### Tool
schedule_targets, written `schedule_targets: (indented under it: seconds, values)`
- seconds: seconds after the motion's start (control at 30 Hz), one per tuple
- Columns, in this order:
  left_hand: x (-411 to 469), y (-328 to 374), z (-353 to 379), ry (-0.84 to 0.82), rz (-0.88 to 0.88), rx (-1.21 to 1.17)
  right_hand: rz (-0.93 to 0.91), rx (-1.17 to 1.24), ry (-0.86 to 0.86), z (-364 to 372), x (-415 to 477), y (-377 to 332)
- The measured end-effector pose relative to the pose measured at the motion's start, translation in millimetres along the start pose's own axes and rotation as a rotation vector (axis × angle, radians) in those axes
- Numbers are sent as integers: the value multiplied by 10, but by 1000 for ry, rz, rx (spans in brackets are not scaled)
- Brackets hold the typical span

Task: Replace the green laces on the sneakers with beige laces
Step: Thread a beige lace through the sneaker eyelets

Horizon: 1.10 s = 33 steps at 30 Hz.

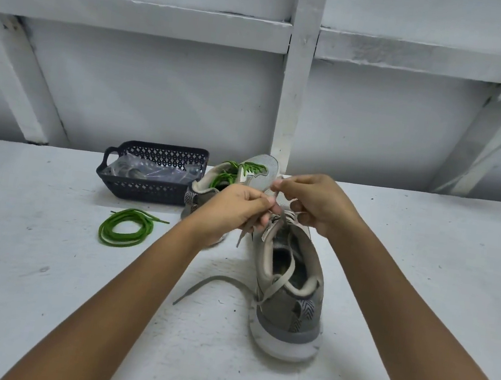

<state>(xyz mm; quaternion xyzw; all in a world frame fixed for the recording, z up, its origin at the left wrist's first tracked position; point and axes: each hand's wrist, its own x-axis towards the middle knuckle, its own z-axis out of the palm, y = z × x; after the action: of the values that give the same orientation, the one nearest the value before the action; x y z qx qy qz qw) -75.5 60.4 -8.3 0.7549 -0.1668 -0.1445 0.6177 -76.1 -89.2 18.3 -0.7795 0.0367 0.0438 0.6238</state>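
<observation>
Closest in, the gray sneaker (287,314) stands heel toward us on the white table (41,290). One tail of the beige lace (216,278) trails off its left side onto the tabletop. Just above the tongue, both hands are at work. The left hand (234,210) has its fingers curled, pinching a stretch of beige lace whose tip dangles below. The right hand (313,204) pinches the lace between thumb and fingertips. Out to the left, a pulled green lace (103,230) lies coiled. Behind the hands, the second sneaker (257,171) shows green lacing (250,168). Farther back sits a dark basket (148,191) holding plastic bags (150,169).
</observation>
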Motion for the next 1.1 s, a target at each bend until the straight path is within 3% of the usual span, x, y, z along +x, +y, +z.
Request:
schedule_targets:
  seconds: [0.17, 0.27, 0.33, 0.5, 0.67, 0.77, 0.97, 1.1]
  values:
    - [-73, -73, -64, -52, -19, -66, -34, 97, 221, -153, 70, -42]
    - [-108, -96, -113, -80, -58, -183, -14, 99, 215, -199, 99, -10]
    - [-110, -83, -133, -49, -80, -303, 23, -26, 168, -170, 83, 26]
    - [-62, -71, -165, 138, -137, -470, -23, -643, 126, -110, -64, 197]
    - [3, -153, -77, 224, -123, -389, -134, -860, 113, 13, -231, 273]
    - [15, -180, 26, 241, -97, -331, -107, -726, 93, 47, -219, 333]
    - [44, -230, 165, 299, -28, -216, 31, -94, 55, 16, -212, 519]
    - [57, -264, 215, 308, -17, -264, 30, 2, 59, 30, -226, 542]
